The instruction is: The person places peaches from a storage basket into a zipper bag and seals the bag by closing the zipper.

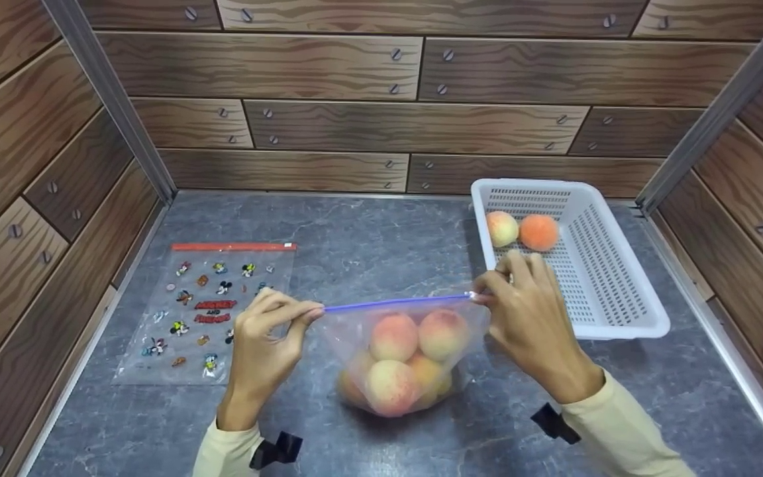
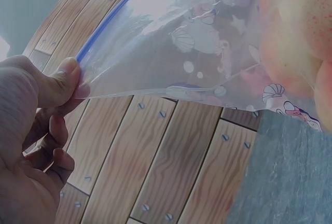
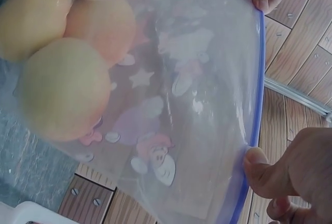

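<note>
A clear zip bag (image 1: 348, 331) with a blue-purple zip strip (image 1: 395, 303) hangs between my hands, its top edge stretched nearly straight. Inside are several peaches (image 1: 395, 387), bunched low in the bag close over the grey surface. My left hand (image 1: 265, 344) pinches the strip's left corner between thumb and forefinger; in the left wrist view its other fingers (image 2: 59, 167) are loosely curled. At the opposite end, my right hand (image 1: 534, 324) pinches the strip beside a small whitish slider (image 1: 471, 296). The right wrist view shows its thumb (image 3: 259, 169) pressed on the strip, and printed cartoon figures on the plastic.
A white plastic basket (image 1: 626, 265) stands at the back right, with one yellowish peach (image 1: 503, 228) and one orange peach (image 1: 539, 232) in it. Flat on the left lies another clear bag (image 1: 156, 318) with a red zip strip. Wood-patterned walls (image 1: 328, 66) enclose the sides and back.
</note>
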The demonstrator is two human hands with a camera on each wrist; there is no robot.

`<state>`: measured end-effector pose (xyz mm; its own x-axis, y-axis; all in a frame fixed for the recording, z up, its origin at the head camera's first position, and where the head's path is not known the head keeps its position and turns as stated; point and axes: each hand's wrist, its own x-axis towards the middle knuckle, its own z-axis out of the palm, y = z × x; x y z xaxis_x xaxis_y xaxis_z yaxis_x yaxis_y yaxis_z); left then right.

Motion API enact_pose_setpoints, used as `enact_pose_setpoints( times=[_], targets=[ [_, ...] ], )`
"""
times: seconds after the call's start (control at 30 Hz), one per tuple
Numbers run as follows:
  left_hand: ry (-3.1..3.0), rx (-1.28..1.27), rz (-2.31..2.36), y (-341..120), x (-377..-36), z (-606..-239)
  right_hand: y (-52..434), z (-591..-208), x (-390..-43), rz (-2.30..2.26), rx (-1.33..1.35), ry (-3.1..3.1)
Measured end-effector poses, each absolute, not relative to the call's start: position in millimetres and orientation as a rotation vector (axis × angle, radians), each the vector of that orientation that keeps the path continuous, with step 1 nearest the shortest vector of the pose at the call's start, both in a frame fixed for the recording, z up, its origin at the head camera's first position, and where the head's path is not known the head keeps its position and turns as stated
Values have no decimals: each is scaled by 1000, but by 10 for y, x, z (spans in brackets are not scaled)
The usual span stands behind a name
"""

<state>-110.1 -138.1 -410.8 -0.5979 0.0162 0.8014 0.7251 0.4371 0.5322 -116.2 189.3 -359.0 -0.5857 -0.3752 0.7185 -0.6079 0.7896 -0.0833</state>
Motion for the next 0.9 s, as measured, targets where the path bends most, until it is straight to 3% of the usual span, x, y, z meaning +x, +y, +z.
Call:
enact_pose_setpoints(
  times=[0.9],
  targets=[
    [-1944, -597, -1219, -1449, -1152, -4137, 2259, -3575, -1170, 411, 650, -2305]
  ],
)
